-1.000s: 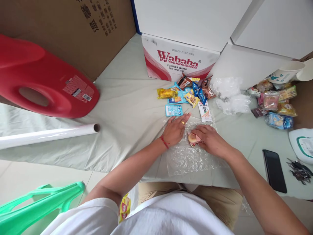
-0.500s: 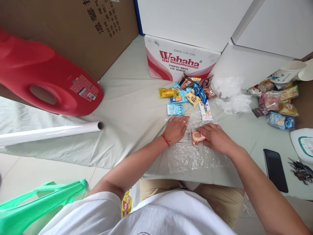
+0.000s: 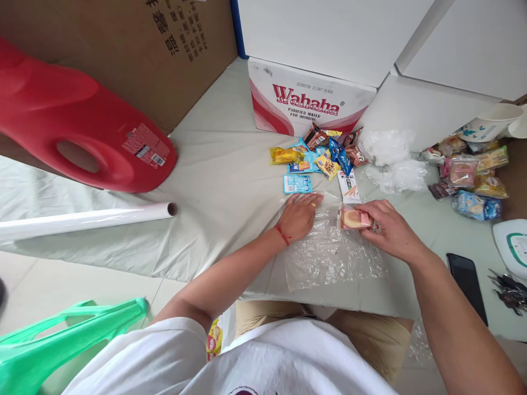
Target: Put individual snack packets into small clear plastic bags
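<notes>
a person's right hand [image 3: 382,227] grips a wrapped snack [image 3: 353,218] by one end, thumb against fingers, at the far right part of a clear plastic sheet [image 3: 329,260], near a white packet [image 3: 349,187]. the left hand [image 3: 300,216] lies flat, fingers extended, at the sheet's far left corner. the glossy wrapper could slip from that end-only hold; the thin sheet could ruck if the wrapper catches it or the left palm presses too lightly.

The tiled floor [image 3: 115,281] (pale, almost white) lies below a cloth-covered table [image 3: 222,181] in soft light.
</notes>
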Tool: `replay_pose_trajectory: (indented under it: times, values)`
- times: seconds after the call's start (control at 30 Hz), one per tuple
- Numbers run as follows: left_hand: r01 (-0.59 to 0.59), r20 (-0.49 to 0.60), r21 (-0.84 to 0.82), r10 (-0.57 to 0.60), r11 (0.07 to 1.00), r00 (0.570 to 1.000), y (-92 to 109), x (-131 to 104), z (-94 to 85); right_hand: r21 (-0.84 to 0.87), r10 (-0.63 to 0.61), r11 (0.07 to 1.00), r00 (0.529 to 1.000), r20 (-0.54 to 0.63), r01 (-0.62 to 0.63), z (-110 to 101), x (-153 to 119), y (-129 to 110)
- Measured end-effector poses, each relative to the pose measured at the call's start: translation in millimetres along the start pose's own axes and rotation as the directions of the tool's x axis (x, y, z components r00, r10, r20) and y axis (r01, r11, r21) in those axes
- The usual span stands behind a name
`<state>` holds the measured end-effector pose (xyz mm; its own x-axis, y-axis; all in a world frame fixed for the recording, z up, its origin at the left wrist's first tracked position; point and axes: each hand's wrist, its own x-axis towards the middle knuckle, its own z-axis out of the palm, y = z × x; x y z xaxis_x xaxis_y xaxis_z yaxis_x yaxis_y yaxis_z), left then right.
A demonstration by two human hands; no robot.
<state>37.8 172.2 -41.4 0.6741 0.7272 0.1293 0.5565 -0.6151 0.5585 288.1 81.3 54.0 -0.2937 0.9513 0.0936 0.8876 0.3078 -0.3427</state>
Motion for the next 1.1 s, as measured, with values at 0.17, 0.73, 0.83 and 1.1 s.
replay_pose_trajectory:
  times: [0.17, 0.73, 0.83, 1.1]
  values:
    - [0.063, -0.046, -0.292, -0.080, 0.954, 0.996, -9, 4, -5.0, 0.159, -0.090, 0.983, 0.996, -0.010, 0.091, 13, 12, -21]
    - [0.066, -0.117, -0.441, -0.130, 0.895, 0.985, -12, 4, -9.9, 0.253, -0.153, 0.957, 0.988, 0.024, 0.142, 60, 19, -9]
    - [0.059, -0.132, -0.484, -0.140, 0.873, 0.981, -12, 3, -10.8, 0.228, -0.111, 0.969, 0.993, 0.042, 0.098, 65, 14, -10]
    - [0.019, -0.318, -0.499, -0.203, 0.867, 0.926, -8, 0, -21.0, 0.247, -0.024, 0.968, 0.996, -0.090, 0.046, 36, 16, -3]
